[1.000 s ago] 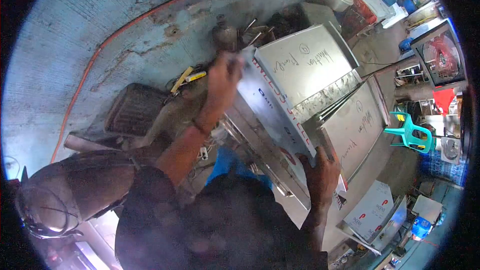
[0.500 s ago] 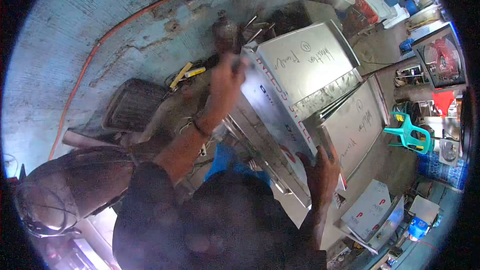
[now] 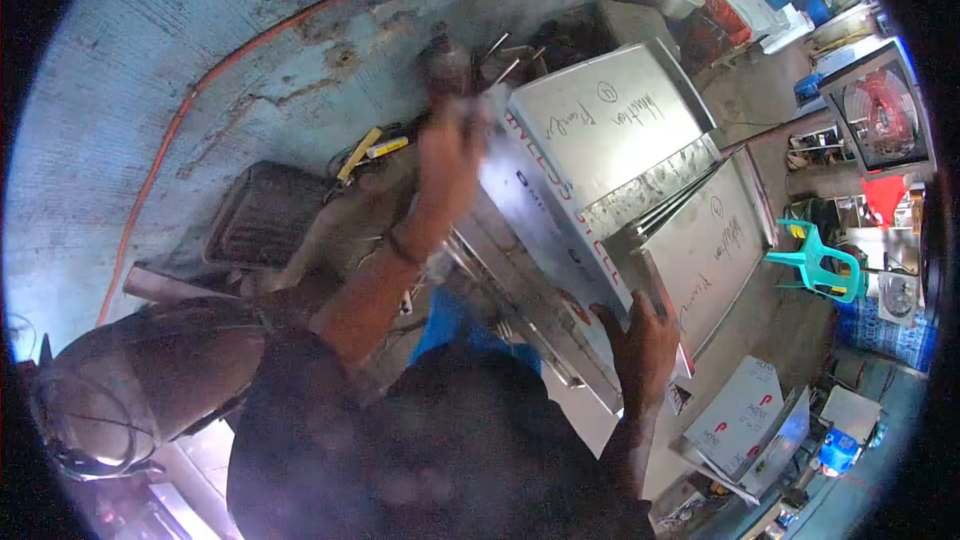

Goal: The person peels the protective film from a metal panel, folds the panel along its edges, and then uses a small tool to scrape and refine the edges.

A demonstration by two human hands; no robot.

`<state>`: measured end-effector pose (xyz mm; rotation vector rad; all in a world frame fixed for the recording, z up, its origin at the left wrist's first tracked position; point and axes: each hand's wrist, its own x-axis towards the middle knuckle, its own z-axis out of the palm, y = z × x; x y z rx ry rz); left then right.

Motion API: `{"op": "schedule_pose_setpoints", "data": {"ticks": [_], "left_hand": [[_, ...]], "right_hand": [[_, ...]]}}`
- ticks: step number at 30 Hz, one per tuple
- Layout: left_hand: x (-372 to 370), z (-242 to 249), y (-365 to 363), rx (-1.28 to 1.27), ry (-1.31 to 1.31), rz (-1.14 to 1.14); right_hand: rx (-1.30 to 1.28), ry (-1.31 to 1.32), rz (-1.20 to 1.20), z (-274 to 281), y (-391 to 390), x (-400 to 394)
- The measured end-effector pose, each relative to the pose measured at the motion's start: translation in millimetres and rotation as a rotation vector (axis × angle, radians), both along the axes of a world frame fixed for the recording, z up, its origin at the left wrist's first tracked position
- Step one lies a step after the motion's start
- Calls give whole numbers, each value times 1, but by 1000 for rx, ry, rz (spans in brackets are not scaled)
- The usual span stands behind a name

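Note:
A bent stainless steel panel (image 3: 550,215) with red and dark lettering on its film lies slantwise before me. My right hand (image 3: 645,345) grips its near right end, thumb on the edge. At its far left corner is my left hand (image 3: 448,165), fingers curled and blurred; a small dark thing seems to be in them, too smeared to name. Just beyond that hand stands a dark bottle (image 3: 445,65). Behind the panel lie two flat metal panels with handwriting, one marked 4 (image 3: 610,120) and the other marked 3 (image 3: 705,255).
A blue wall (image 3: 230,30) with an orange hose runs along the left. A black tray-like object (image 3: 268,215) and a yellow marker (image 3: 387,146) lie beside it. At right are a teal plastic chair (image 3: 815,260), a framed red fan (image 3: 882,110) and film-covered sheet metal (image 3: 740,415).
My left hand has shifted slightly up and left along the panel's corner. My right hand keeps its hold on the panel's end. The view has tilted a little.

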<state>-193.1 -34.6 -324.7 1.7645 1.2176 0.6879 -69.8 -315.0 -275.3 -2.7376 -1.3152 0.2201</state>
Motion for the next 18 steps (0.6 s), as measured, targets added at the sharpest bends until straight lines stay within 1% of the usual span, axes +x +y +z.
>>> {"op": "schedule_pose_setpoints", "data": {"ticks": [1,2,4,5,6,8,9,10,12,13,14,16,17,18], "left_hand": [[-2,-3,18,6,-153,31],[-1,0,7,12,-160,30],[-2,2,-25,320,-192,-198],[-1,-19,-21,323,-220,-173],[-1,-22,-5,319,-215,-176],[-3,-28,25,379,-116,78],[-4,-29,9,343,-114,-7],[-2,-26,8,354,-125,-5],[-5,-26,2,205,-160,-63],[-5,-32,22,523,-54,65],[-12,-36,14,514,-45,64],[-10,-18,7,307,-54,-47],[-8,-23,6,394,-61,-55],[-8,-23,11,388,-57,-55]], "right_hand": [[-13,4,-3,0,-1,0],[-16,-3,-2,0,2,2],[22,-4,1,1,4,5],[47,11,3,0,3,5],[45,17,0,-1,3,5],[20,23,-12,-1,1,3],[29,15,-9,0,3,5],[66,8,6,0,4,6],[88,14,19,0,3,6],[43,27,-3,1,4,6],[-5,38,-26,2,3,5],[19,31,-21,1,4,7],[22,41,-20,1,1,5],[16,45,-19,1,0,6]]}}
